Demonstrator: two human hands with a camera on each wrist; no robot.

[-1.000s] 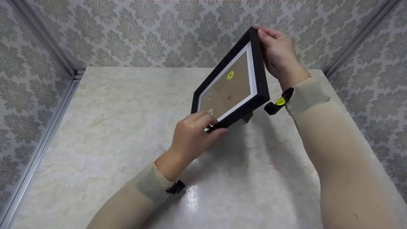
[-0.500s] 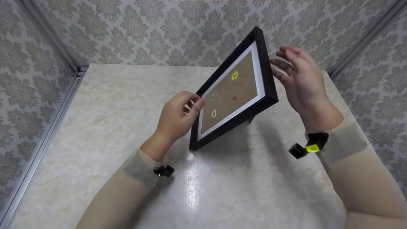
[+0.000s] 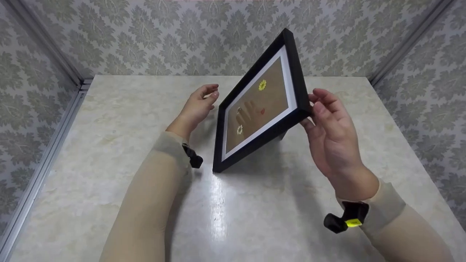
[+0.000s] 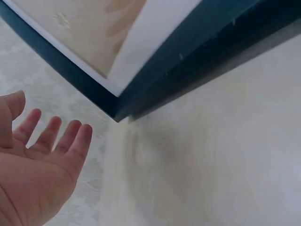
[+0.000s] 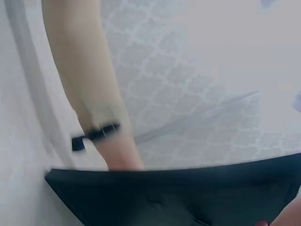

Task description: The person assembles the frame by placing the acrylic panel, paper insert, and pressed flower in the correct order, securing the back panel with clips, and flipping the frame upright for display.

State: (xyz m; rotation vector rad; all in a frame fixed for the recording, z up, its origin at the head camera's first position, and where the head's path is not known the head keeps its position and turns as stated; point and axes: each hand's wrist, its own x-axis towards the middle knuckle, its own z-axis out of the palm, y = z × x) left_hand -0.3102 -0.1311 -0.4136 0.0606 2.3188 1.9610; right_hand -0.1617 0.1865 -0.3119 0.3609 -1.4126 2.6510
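Note:
A black picture frame (image 3: pixel 262 145) with a white mat stands leaning on the table in the head view, turned at an angle. Behind its glass are pressed yellow and white flowers and a small red piece on brown backing. My left hand (image 3: pixel 196 107) is beside its left edge, fingers loosely bent and apart from it; the left wrist view shows that palm and its spread fingers (image 4: pixel 80 146) holding nothing. At the right side my right hand (image 3: pixel 333 134) has its fingertips right at the lower corner, partly behind it. The dark back of the frame (image 5: pixel 164 197) shows in the right wrist view.
A pale marbled table (image 3: pixel 120 120) lies beneath. Patterned wallpaper (image 3: pixel 164 36) covers the walls behind and at both sides, with metal rails (image 3: pixel 43 171) along the left edge. A small support leg (image 3: pixel 283 134) shows behind the frame.
Both hands have let go of the frame. The left moved from its lower edge up past its left side; the right came down from its top corner to the lower right corner.

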